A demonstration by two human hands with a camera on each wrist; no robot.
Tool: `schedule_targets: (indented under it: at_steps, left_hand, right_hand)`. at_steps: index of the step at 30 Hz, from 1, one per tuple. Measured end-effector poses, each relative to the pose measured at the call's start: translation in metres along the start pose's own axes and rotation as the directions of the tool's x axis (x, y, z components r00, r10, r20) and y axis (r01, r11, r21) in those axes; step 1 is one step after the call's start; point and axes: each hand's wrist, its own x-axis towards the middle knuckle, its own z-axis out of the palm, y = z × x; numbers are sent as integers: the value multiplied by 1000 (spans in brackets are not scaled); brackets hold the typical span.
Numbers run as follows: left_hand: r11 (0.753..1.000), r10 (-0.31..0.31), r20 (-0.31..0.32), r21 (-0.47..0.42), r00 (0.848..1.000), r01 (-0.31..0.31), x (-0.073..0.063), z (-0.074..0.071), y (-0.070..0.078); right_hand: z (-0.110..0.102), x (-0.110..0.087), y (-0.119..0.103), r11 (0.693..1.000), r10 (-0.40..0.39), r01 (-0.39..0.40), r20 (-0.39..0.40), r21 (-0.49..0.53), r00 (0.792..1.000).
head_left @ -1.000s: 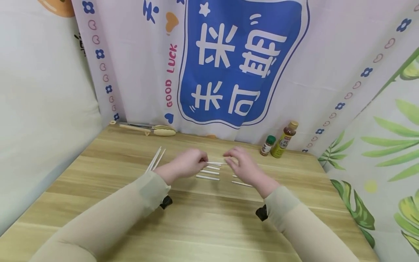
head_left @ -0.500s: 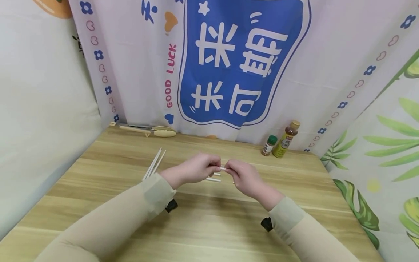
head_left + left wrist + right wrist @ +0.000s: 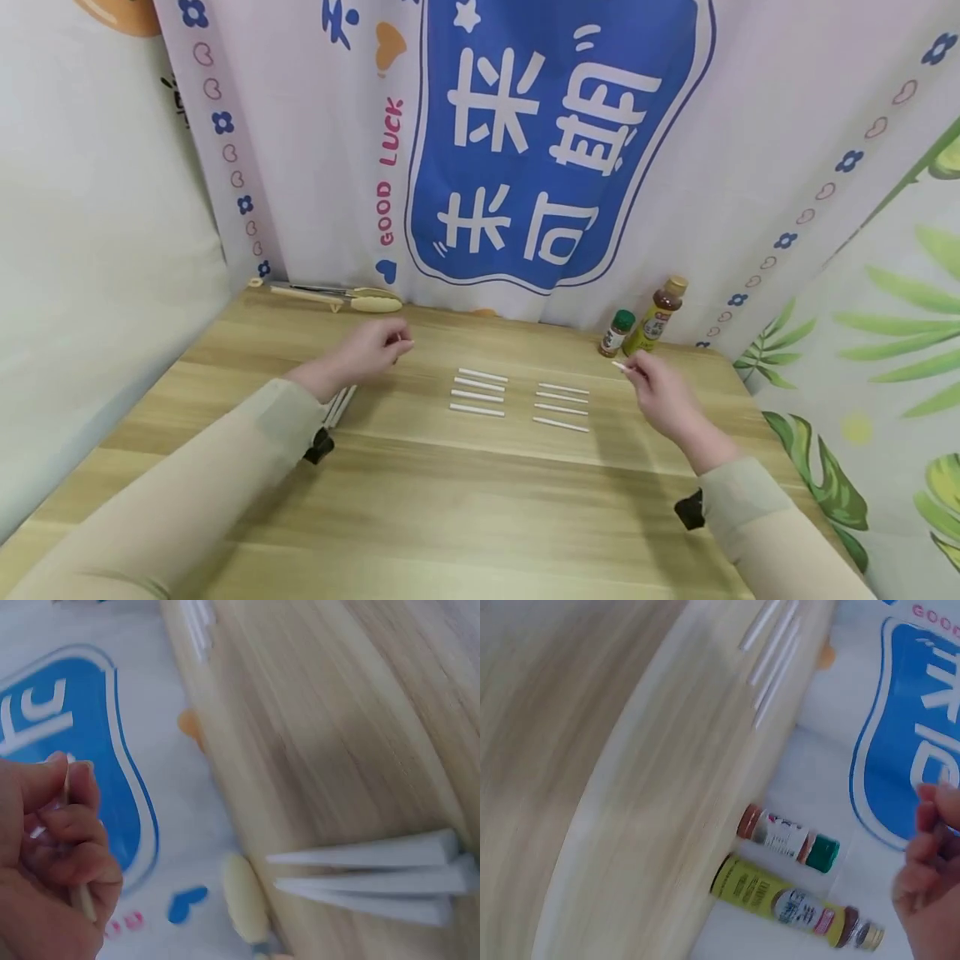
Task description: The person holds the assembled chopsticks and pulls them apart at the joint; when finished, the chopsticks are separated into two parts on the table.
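My left hand [image 3: 375, 346] is raised above the left part of the table, fingers curled round a thin pale stick [image 3: 84, 901]. Part of that stick is hidden in the fist. On the right, my right hand [image 3: 660, 392] pinches a short white stick [image 3: 621, 367], its tip poking out leftward. Between the hands lie two columns of short white sticks, several in each: the left column [image 3: 477, 397] looks thicker, the right column [image 3: 561, 411] thinner. Long tapered white chopsticks [image 3: 367, 885] lie below my left forearm, partly covered by it in the head view.
At the back left lie tongs [image 3: 375, 305] with pale tips beside a wooden stick [image 3: 307, 294]. A small green-capped jar [image 3: 615, 335] and a yellow-labelled bottle [image 3: 655, 318] stand at the back right, close to my right hand. A printed cloth [image 3: 330, 167] hangs behind the table [image 3: 465, 517].
My hands came together on a white stick, then moved wide apart, left hand leftward and right hand rightward, each with a stick piece. The two columns of short sticks are now uncovered.
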Motion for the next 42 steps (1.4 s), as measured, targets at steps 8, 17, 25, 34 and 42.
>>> schedule_targets:
  at_steps: [8,17,25,34,42]
  left_hand:
    - [995,65,216,65,974,-81,17,53,31]
    - [950,108,310,249,945,-190,20,92,55]
    - [900,129,318,359,939,-246,19,102,55]
    - [892,113,336,379,935,-245,18,107,52]
    - [894,113,323,380,940,-238,18,109,50]
  right_hand:
    - [40,2,-24,994,-51,23,261,107,964]
    - [74,-5,-34,998,-62,51,357,41,932]
    - [85,-7,-33,989,-131,144,323,-17,937]
    - [87,-7,-30,994,-84,101,349,-30,933]
    - [83,-9,-28,997,-64,71,353,-8,933]
